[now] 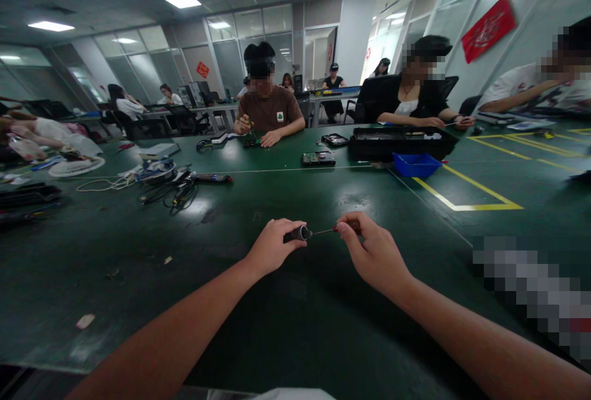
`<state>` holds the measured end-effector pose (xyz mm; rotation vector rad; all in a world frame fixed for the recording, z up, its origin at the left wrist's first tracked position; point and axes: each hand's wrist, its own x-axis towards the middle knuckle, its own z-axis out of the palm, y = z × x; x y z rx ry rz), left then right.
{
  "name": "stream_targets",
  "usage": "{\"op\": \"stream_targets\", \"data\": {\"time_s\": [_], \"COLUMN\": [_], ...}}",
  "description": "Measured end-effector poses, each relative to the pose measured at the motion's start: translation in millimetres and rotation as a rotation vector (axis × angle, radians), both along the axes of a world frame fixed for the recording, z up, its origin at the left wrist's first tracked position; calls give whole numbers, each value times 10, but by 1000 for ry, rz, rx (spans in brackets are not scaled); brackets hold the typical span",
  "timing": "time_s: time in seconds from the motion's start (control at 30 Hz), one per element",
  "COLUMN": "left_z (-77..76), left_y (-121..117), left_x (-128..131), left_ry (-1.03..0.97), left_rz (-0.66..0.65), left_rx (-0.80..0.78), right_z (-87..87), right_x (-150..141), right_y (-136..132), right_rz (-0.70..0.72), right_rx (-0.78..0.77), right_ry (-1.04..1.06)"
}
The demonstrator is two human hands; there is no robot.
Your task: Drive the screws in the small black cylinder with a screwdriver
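Observation:
My left hand is closed around a small dark cylindrical part with a lighter ring at its right end. My right hand grips a screwdriver by its reddish handle. The thin metal shaft points left, and its tip meets the end of the dark part; whether it sits in a screw is too small to tell. Both hands are held over the green table, close to its near side. My left fingers hide much of the dark part.
Cables and a dark handheld tool lie at the left. Opened hard drives, a black tray and a blue bin stand farther back. Across the table a person in a brown shirt works; others sit at the right.

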<state>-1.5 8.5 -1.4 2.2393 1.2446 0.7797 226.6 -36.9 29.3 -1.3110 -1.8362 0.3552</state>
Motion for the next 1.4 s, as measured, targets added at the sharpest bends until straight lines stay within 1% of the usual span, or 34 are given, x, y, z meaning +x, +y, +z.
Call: {"op": "stream_targets", "data": {"time_s": [0.17,0.23,0.3,0.4,0.47,0.53,0.6,0.63,0.7,0.8,0.87,0.9,1.0,1.1,1.3,1.4], "left_z": [-12,-20,-28,-30,-17,12,67,104,197,334,384,390,353,287,168,136], "left_y": [11,24,51,103,128,132,105,81,17,-83,-125,-135,-129,-102,-37,4], "left_x": [-8,-17,-34,-60,-67,-57,-35,-19,23,115,199,247,404,562,786,819], "left_ry": [-80,-121,-203,-359,-479,-594,-641,-618,-495,-273,-161,-108,46,187,396,446], "left_rz": [-4,33,90,153,161,159,167,172,158,70,3,-22,-78,-117,-82,-124], "left_rx": [-15,-16,-37,-92,-138,-217,-307,-331,-350,-392,-410,-390,-294,-245,-87,-13], "right_z": [-6,-3,0,1,2,7,18,27,46,69,74,74,66,57,64,69], "right_x": [5,8,12,20,28,40,53,59,67,72,75,76,85,91,85,79], "right_y": [14,12,11,16,24,29,28,26,18,8,7,8,15,19,10,7], "right_rz": [-29,-36,-36,-35,-43,-60,-86,-100,-121,-129,-133,-137,-144,-140,-126,-127], "right_rx": [14,6,6,8,14,38,73,90,112,135,152,158,160,157,141,143], "right_ry": [-3,2,10,27,45,64,75,78,83,102,110,112,107,108,105,101]}}
